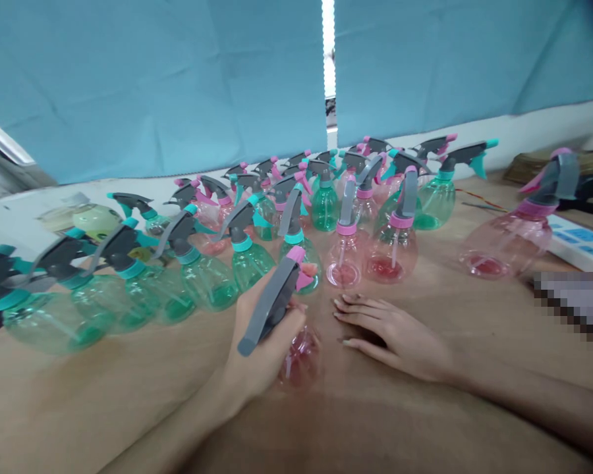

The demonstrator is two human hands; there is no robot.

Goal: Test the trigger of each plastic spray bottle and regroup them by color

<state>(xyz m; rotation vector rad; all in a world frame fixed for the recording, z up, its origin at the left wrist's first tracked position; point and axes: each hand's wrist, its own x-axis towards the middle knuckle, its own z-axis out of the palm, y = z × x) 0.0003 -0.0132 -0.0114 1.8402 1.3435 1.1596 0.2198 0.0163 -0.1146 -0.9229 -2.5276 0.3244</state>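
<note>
My left hand (259, 342) is wrapped round the neck of a pink spray bottle (301, 355) with a grey trigger head (271, 303), which stands on the brown table (128, 395) in front of me. My right hand (395, 332) lies flat on the table just right of that bottle, fingers stretched out and holding nothing. Behind both hands stand several pink spray bottles (393, 247) and several green spray bottles (250, 260) with grey and teal heads.
More green bottles (79, 309) crowd the table's left side. A lone pink bottle (514, 240) stands at the right, beside a white and blue sheet (580, 247). A blue curtain (153, 85) hangs behind the table. A blurred patch (573, 306) sits at the right edge.
</note>
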